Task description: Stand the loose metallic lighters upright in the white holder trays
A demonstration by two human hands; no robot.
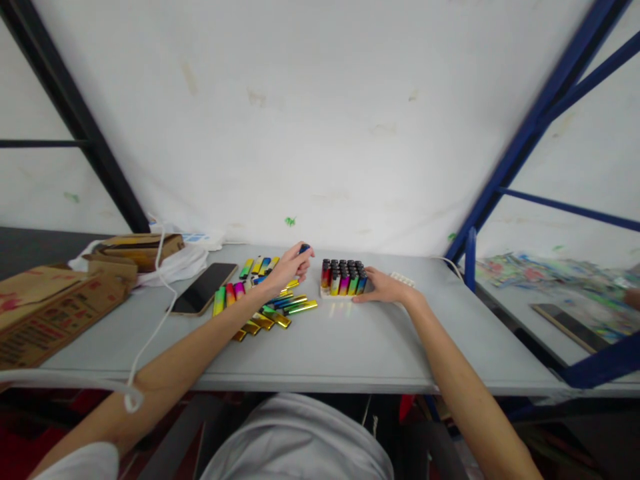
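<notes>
My left hand is closed around a lighter, raised above the table; only its dark blue end shows past the fingers. Beneath and beside that hand lie several loose lighters in metallic gold, green, blue, red and pink, spread in rough rows. To the right, upright lighters with black tops stand packed in a shallow white tray. My right hand grips the right side of this group, thumb at the front and fingers toward the back. Part of the tray is hidden by that hand.
A phone lies left of the loose lighters. Cardboard boxes and white plastic bags occupy the left end. A white cable hangs across the left side. Behind my right wrist is a white holed tray. Blue frame posts stand right.
</notes>
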